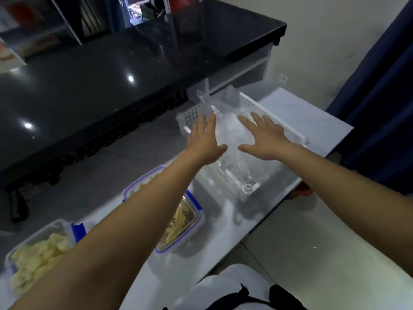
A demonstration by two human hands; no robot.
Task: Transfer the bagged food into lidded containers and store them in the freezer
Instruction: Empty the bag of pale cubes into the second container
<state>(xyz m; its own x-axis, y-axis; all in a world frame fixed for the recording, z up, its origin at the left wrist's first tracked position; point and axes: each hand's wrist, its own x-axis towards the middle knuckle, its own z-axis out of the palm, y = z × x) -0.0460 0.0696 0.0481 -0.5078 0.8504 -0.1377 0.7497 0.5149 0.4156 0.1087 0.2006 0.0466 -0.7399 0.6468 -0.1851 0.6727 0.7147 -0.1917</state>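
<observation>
1. White cloth with black straps (234, 289), nearest the camera, lies at the bottom edge, below the white table (223, 249).
2. Taking the white basket (257, 104) at the table's far end as landmark: far to its left and nearer the camera, an open clear container (40, 251) holds pale yellow food pieces, a blue clip on its rim.
3. Between that container and the basket stands a blue-rimmed container (190, 222) with yellowish strips inside; a forearm crosses over it, and I cannot tell whether its lid is fastened.
4. Left hand (204, 142) hovers over the basket's near-left part, fingers straight and spread, grasping nothing.
5. Clear plastic bag (225, 128) sits in the basket between the two hands, its knotted top pointing away; whether either palm touches it is unclear.
6. Right hand (264, 135) is over the basket's right side, fingers splayed and released.
7. Dark lines of print show on the clear plastic (225, 175) just nearer than the basket; too blurred to read.
8. Behind the basket runs a glossy black counter (111, 74).
</observation>
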